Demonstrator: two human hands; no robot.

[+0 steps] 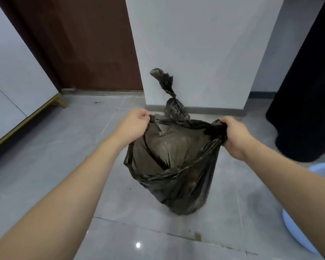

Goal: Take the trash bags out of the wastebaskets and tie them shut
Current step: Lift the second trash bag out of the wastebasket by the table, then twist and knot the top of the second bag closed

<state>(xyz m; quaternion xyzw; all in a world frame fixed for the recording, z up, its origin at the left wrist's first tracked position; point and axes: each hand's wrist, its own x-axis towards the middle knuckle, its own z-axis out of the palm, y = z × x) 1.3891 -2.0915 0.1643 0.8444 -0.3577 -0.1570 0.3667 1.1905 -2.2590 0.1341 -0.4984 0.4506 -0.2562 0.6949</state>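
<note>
Down on the grey tiled floor [45, 166] stands an open black trash bag [176, 188], its mouth pulled wide between two bare hands. On the left, the left hand [133, 126] has its grip pinched shut on the bag's rim; on the right, the right hand [236, 137] has its grip closed around a bunched fold of the rim. Just beyond it, a second black bag [174, 107], knotted with its tail sticking up, sits against the white wall [204, 44]. A pale blue basin [300, 228] shows at the near right edge.

Grey tiled floor [45, 166], white wall [195, 44]
</note>
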